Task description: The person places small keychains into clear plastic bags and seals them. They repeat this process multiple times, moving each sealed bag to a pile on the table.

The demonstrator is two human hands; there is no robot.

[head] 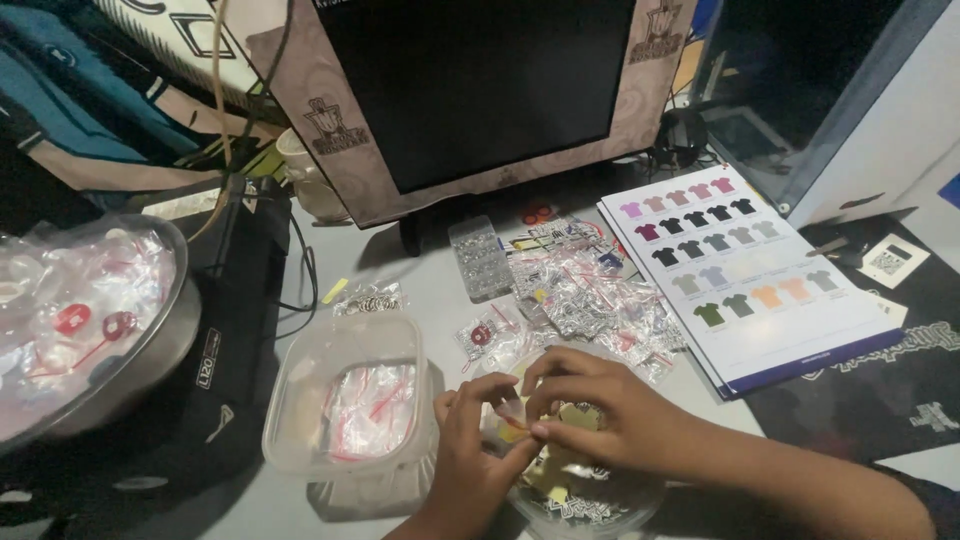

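My left hand [470,440] and my right hand [590,405] meet low in the middle of the head view, above a round clear container [585,500] of small printed pieces. Both pinch one small clear zip bag [512,415] with a red strip, fingertips touching it from either side. A square clear plastic tub [345,400] holding several red-striped zip bags stands just left of my left hand.
A metal bowl [95,330] full of bagged items sits at far left beside a black box [235,330]. Small filled bags [590,300] lie scattered behind my hands. A printed shirt colour chart [750,280] lies right. A dark monitor [470,90] stands at back.
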